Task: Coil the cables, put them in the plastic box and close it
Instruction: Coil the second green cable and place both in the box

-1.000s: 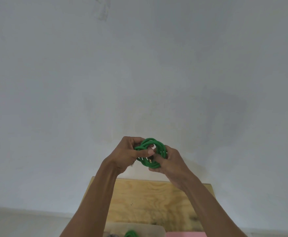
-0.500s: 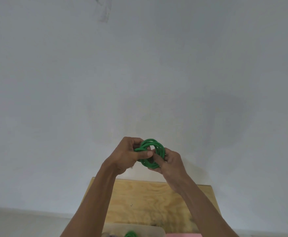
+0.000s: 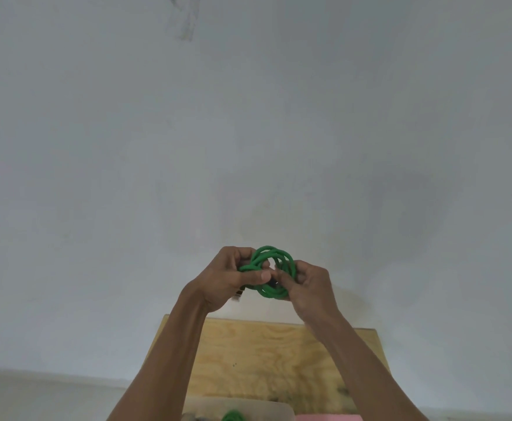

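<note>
A green cable (image 3: 271, 270) is wound into a small coil of several loops and held in the air in front of a white wall. My left hand (image 3: 224, 279) pinches its left side, thumb on top. My right hand (image 3: 308, 288) grips the lower right of the coil. A small metal plug end (image 3: 237, 296) sticks out under my left hand. At the bottom edge the rim of the plastic box (image 3: 267, 404) shows, with another bit of green cable (image 3: 233, 416) in it.
A plywood table top (image 3: 267, 357) lies below my hands, against the white wall (image 3: 248, 132). Something pink (image 3: 329, 417) peeks in at the bottom edge, right of the box.
My right hand's fingers have shifted a little on the coil, and the plug end now shows below my left hand. The coil stays at about the same height.
</note>
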`<state>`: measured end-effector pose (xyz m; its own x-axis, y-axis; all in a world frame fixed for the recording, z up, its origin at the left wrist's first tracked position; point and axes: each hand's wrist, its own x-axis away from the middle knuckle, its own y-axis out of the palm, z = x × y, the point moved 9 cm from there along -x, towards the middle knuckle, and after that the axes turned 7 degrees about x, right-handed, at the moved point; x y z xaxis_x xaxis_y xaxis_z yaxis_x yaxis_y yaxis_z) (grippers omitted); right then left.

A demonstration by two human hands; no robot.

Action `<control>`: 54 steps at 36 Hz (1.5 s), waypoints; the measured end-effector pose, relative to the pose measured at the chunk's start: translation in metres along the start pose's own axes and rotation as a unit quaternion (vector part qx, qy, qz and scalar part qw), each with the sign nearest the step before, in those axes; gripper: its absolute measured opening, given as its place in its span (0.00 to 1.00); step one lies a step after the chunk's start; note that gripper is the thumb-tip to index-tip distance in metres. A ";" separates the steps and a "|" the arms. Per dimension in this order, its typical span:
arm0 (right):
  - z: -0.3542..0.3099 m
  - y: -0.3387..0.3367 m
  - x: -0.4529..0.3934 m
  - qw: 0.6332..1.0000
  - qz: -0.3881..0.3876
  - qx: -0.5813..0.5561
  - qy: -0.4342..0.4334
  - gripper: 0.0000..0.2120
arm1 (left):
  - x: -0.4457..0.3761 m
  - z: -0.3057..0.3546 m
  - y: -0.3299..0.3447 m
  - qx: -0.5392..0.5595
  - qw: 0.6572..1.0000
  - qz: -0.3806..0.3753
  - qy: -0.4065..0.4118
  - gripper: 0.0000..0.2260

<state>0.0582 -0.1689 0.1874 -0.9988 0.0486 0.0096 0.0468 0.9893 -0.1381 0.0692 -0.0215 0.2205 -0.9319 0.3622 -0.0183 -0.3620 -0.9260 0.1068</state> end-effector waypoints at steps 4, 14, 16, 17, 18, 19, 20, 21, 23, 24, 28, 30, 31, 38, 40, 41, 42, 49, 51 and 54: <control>-0.012 0.002 0.003 0.998 -0.018 -0.061 -0.007 0.05 | -0.002 0.001 -0.009 0.050 0.996 0.073 0.001 0.06; -0.001 0.010 0.007 0.969 -0.051 -0.236 0.058 0.15 | -0.006 -0.014 -0.009 0.148 0.982 0.112 -0.023 0.12; -0.001 0.010 0.008 0.971 -0.046 -0.226 0.057 0.15 | -0.006 -0.013 -0.005 0.164 0.982 0.090 -0.028 0.13; -0.001 0.010 0.009 0.975 -0.045 -0.211 0.054 0.15 | -0.006 -0.012 -0.003 0.168 0.982 0.080 -0.029 0.13; -0.001 0.010 0.009 0.979 -0.045 -0.191 0.049 0.15 | -0.005 -0.012 -0.002 0.172 0.982 0.074 -0.030 0.13; -0.003 0.009 0.010 0.984 -0.046 -0.169 0.041 0.15 | -0.005 -0.013 -0.001 0.175 0.982 0.069 -0.032 0.13; -0.004 0.008 0.010 0.987 -0.048 -0.148 0.033 0.16 | -0.005 -0.013 0.000 0.176 0.982 0.066 -0.032 0.13; -0.005 0.008 0.010 0.990 -0.050 -0.131 0.027 0.17 | -0.005 -0.013 0.000 0.174 0.982 0.067 -0.031 0.12; -0.004 0.008 0.009 0.993 -0.053 -0.103 0.026 0.20 | -0.004 -0.015 -0.002 0.161 0.984 0.075 -0.029 0.12; -0.003 0.007 0.008 0.994 -0.052 -0.093 0.028 0.22 | -0.004 -0.016 -0.003 0.157 0.984 0.080 -0.028 0.12; -0.001 0.011 0.006 0.980 -0.096 -0.164 0.058 0.28 | -0.003 -0.021 -0.010 0.140 0.982 0.124 -0.011 0.07; -0.002 0.017 0.009 0.968 -0.128 -0.202 0.071 0.33 | -0.003 -0.022 -0.014 0.130 0.980 0.152 0.001 0.07; -0.002 0.019 0.010 0.968 -0.126 -0.205 0.071 0.34 | -0.003 -0.022 -0.016 0.141 0.977 0.160 0.004 0.07; 0.000 0.017 0.010 0.986 -0.037 -0.153 0.049 0.33 | -0.005 -0.018 -0.014 0.179 0.977 0.119 0.000 0.10; 0.000 0.017 0.010 0.986 -0.030 -0.158 0.046 0.33 | -0.006 -0.017 -0.010 0.149 0.985 0.093 0.003 0.16; -0.001 0.016 0.010 0.987 -0.028 -0.151 0.043 0.33 | -0.006 -0.017 -0.010 0.134 0.987 0.087 0.007 0.19; -0.002 0.016 0.010 0.989 -0.029 -0.141 0.038 0.33 | -0.006 -0.017 -0.011 0.126 0.988 0.087 0.011 0.20; -0.028 0.010 0.014 1.000 -0.017 -0.014 -0.021 0.19 | -0.006 -0.013 -0.018 0.090 0.988 0.116 0.039 0.14; -0.036 0.007 0.015 0.997 0.014 0.061 -0.050 0.09 | -0.007 -0.011 -0.016 0.076 0.990 0.114 0.043 0.12; -0.039 0.007 0.015 0.988 0.018 0.145 -0.056 0.11 | -0.007 -0.007 -0.012 0.064 0.992 0.101 0.047 0.10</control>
<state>0.0442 -0.1558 0.2247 -0.9929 0.0507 -0.1072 0.0910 0.9052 -0.4151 0.0798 -0.0138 0.2128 -0.9851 0.1541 -0.0763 -0.1682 -0.9555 0.2422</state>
